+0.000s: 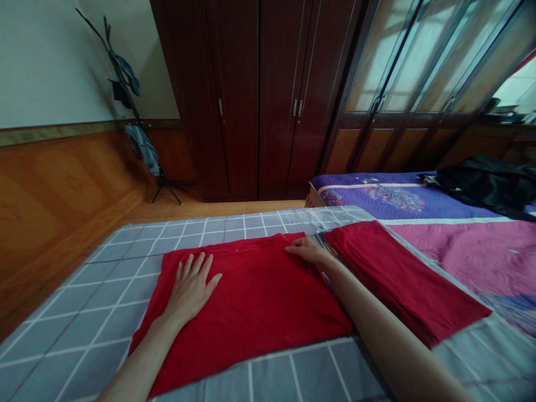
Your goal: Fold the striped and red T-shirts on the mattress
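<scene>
Our forearms [144,354] cross red cloth [259,296], left fingers [204,267] splayed flat, right fingers [298,249] bent, hold unclear. Apparently smoothing, we need straight edges next.

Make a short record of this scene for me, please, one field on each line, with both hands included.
Left hand: spread flat on red cloth
Right hand: at that cloth's far right corner; grip unclear
Surface: grey sheet with white grid lines
Right side: second red cloth, folded
Background: dark wardrobe, coat stand
Far right: black item on bedding
</scene>
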The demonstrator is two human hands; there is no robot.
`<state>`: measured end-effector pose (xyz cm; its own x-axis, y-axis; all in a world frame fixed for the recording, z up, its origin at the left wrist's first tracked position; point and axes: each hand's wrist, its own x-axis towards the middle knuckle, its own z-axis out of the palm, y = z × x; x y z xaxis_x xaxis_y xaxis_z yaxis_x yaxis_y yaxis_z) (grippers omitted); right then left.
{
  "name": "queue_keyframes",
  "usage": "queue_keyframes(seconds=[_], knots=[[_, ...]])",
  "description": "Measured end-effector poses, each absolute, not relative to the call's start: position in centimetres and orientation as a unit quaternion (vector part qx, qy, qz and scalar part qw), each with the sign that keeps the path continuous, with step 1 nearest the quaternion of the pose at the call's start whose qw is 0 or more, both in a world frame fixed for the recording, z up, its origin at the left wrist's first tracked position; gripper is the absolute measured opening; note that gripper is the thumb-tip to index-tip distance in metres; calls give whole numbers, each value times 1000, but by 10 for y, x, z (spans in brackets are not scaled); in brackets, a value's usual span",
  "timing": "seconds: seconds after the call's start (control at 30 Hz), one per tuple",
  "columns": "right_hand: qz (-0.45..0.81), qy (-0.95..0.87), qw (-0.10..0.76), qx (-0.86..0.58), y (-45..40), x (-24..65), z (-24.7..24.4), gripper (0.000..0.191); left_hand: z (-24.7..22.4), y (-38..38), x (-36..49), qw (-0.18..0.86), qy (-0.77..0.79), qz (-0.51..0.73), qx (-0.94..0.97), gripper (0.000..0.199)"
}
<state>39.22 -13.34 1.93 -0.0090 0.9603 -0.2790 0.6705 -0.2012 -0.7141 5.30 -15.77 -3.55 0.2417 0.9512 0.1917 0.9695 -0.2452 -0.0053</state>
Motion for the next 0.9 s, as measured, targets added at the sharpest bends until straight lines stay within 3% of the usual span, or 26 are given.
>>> queue_keyframes(seconds=[0.17,0.43,0.53,0.7,0.9], knots=[[225,-633,219,-707,-126,378,6,27,-34,-158,54,60,-613,-70,-785,63],[61,-681,128,-719,-152,364,29,29,-36,-157,53,61,-616,-84,-781,67],[27,-724,115,-679,-171,344,35,42,-37,-157,52,58,-614,-89,-782,68],[13,-784,54,-618,-187,341,20,34,-35,-158,52,43,-616,-91,-781,69],[-35,-762,75,-643,-201,343,18,58,-36,-158,53,37,-616,-102,-781,69]])
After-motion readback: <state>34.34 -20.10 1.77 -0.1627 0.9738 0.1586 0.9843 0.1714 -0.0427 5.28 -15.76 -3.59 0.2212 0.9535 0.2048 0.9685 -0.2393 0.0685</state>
